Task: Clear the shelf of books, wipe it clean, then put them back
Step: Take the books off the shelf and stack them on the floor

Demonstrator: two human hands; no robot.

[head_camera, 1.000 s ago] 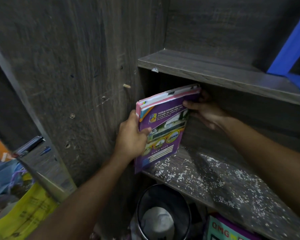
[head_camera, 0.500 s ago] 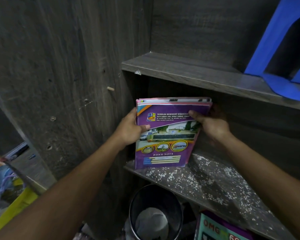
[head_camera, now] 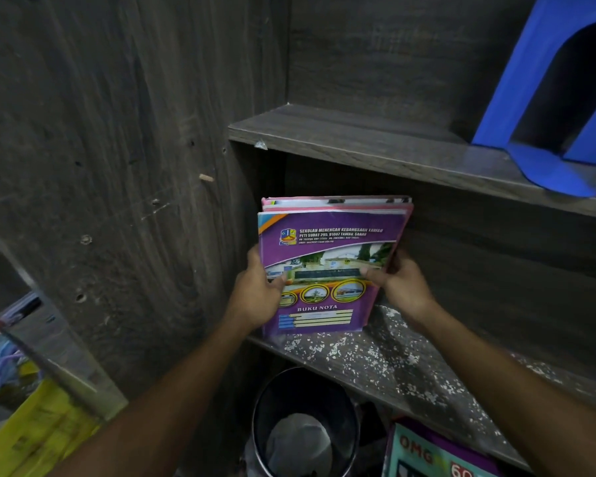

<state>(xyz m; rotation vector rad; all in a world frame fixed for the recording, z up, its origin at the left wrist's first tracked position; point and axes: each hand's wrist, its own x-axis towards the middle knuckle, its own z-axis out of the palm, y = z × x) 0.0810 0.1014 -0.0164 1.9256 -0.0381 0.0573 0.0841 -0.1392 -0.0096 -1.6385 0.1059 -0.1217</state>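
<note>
Gripping the stack of notebooks [head_camera: 327, 235] upright at the left end of the speckled shelf [head_camera: 410, 359], bottom edge at the board. Clamped with left hand [head_camera: 255, 297] on 1 side, right hand [head_camera: 403, 287] on the other, thumbs over the purple cover.

shelf [head_camera: 375, 359]: matt wood (flecked white) | books [head_camera: 327, 270]: glossy paper covers

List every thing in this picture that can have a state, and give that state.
books: upright at the shelf's left end, held from both sides.
left hand: grips the books' left edge, thumb on cover.
right hand: grips their right edge, thumb on cover.
shelf: speckled with white flecks.
bookend: upright on the upper shelf.
bin: open-topped, something pale inside.
</note>
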